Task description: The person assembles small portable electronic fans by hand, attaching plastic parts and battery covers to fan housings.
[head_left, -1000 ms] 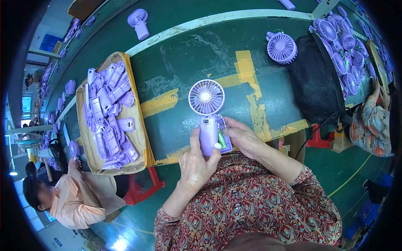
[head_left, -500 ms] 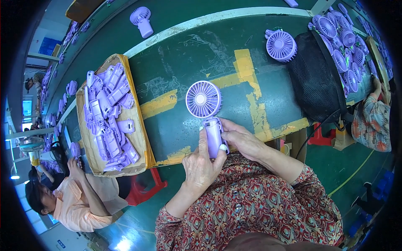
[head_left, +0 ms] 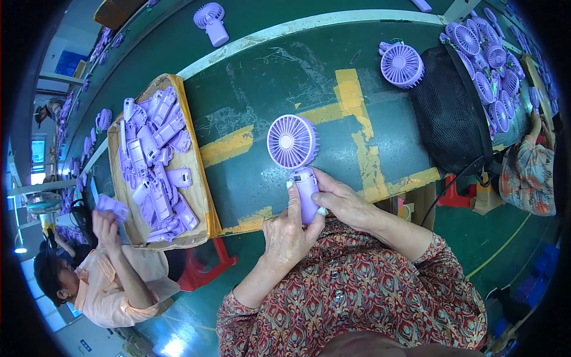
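A purple handheld fan [head_left: 292, 141] with a round grille points away from me over the near part of the bench. Both my hands are closed on its handle [head_left: 307, 193]. My left hand [head_left: 286, 237] grips the lower left side, its index finger lying along the handle near a small dark slot. From the other side my right hand [head_left: 345, 203] holds the handle, with its fingers partly hidden behind it. White covers wrap some of my fingertips.
A cardboard box [head_left: 209, 202] of purple handle shells stands left. Right are a lone fan [head_left: 401, 65], a black mesh bag [head_left: 449, 110] and piled fans [head_left: 496, 71]. Another fan [head_left: 212, 25] lies on the strip beyond the white rail. Co-workers sit at both sides.
The fan in my hands has shifted very slightly right. The fan beyond the rail has moved rightward. The left co-worker's hands have risen with a purple piece.
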`<state>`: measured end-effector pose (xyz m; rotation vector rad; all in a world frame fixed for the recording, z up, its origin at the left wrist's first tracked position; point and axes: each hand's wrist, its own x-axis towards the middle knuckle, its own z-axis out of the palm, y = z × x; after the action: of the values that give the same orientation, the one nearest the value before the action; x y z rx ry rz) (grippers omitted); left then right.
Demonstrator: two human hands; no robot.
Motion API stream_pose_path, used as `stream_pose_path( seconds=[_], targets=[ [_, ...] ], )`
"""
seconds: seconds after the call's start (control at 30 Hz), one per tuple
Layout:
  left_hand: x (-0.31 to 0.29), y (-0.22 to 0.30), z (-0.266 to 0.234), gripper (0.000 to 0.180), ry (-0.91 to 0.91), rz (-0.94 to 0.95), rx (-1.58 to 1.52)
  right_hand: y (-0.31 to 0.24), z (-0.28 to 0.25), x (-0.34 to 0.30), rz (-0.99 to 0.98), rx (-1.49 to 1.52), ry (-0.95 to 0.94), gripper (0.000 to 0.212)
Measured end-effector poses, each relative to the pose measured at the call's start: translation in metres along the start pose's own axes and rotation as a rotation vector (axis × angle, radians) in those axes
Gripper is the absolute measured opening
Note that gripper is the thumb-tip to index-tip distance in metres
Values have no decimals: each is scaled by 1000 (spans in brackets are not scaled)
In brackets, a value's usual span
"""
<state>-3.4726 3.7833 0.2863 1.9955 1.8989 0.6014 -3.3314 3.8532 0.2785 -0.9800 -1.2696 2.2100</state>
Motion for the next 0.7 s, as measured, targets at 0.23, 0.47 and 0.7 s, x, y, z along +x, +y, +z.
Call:
stream_pose_path(
  seconds=[0.23, 0.47, 0.7],
  targets=[
    [-2, -6, 2, 71, 11, 26, -12, 8, 1, 3, -30, -198, 46, 56],
    [-3, -9, -3, 73, -40, 25, -9, 18, 5, 3, -55, -175, 64, 52],
    [-4, -11, -6, 72, -76, 1, 5, 15, 8, 5, -42, 57, 32, 50]
  ],
)
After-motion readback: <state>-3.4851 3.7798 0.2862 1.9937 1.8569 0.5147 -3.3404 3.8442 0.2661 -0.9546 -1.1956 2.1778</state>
